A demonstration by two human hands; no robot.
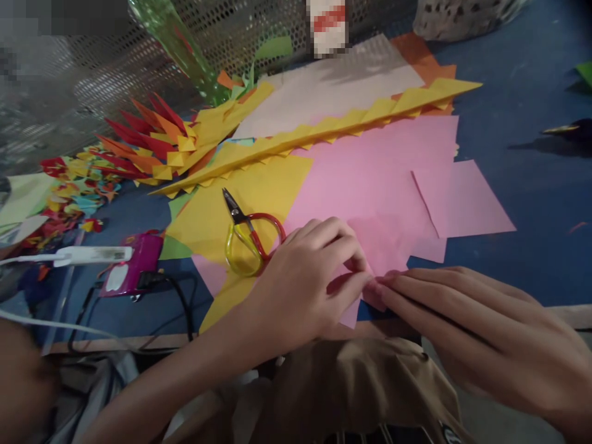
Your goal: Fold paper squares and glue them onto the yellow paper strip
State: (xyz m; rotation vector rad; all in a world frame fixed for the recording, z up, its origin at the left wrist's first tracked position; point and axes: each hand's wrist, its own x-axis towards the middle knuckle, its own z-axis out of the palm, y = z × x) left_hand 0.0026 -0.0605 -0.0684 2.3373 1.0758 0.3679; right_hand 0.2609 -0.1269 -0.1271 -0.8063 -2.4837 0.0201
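Note:
Near the table's front edge, a small folded piece of pink paper (374, 296) is pinched between the fingertips of both hands. My left hand (317, 280) has its fingers curled, thumb and forefinger closed on the paper's left part. From the right, my right hand (472, 327) presses its fingers together on the same piece, partly hiding it. Beneath lie a large pink sheet (365, 179) and a yellow sheet (198, 222). Small scissors (247, 237) with one red and one yellow handle rest by my left wrist. A separate folded pink paper (467, 200) lies farther right.
A long pleated yellow paper strip (324, 131) crosses the sheets. Red and orange pointed paper pieces (148, 135), colourful scraps (74, 191), a purple box (139, 265) with cables and a green bottle (185, 49) occupy the left. A blurred arm (23, 376) shows lower left.

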